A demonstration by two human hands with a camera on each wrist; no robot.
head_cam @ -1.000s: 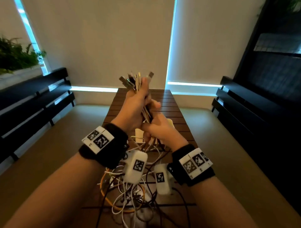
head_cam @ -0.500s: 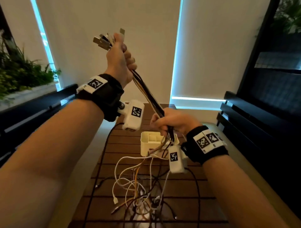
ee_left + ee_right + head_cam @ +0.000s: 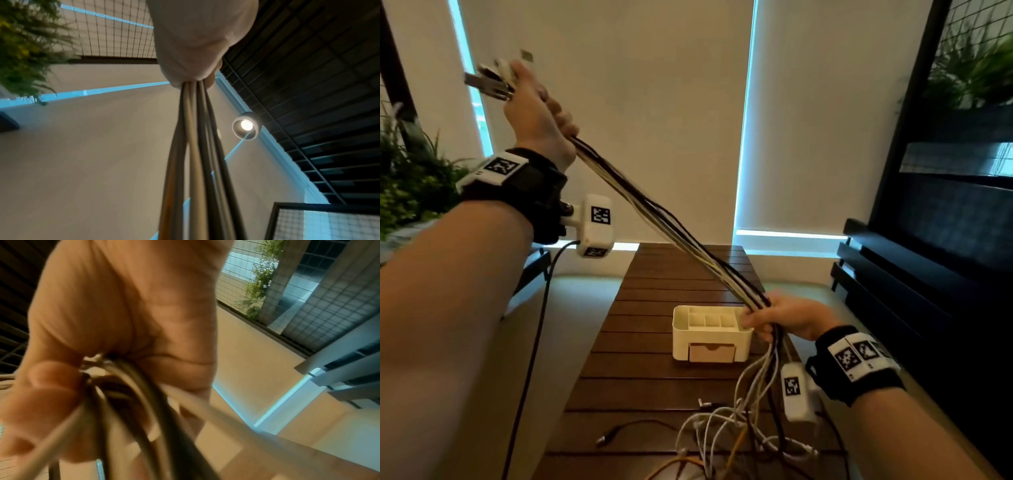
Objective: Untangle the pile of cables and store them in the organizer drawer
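While left hand [image 3: 536,113] grips the plug ends high and right hand [image 3: 789,318] closes round the cable bundle [image 3: 671,226] low beside the organizer [image 3: 710,334], strands run taut, seemingly to comb tangles toward loose tails [image 3: 736,431] on the table [image 3: 654,387].

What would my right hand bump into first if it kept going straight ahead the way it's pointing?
Probably the white organizer. The right hand, holding the cables, points left toward the organizer's right rim, knuckles overlapping it in the head view. Depth is unclear, so it might pass just above the rim.
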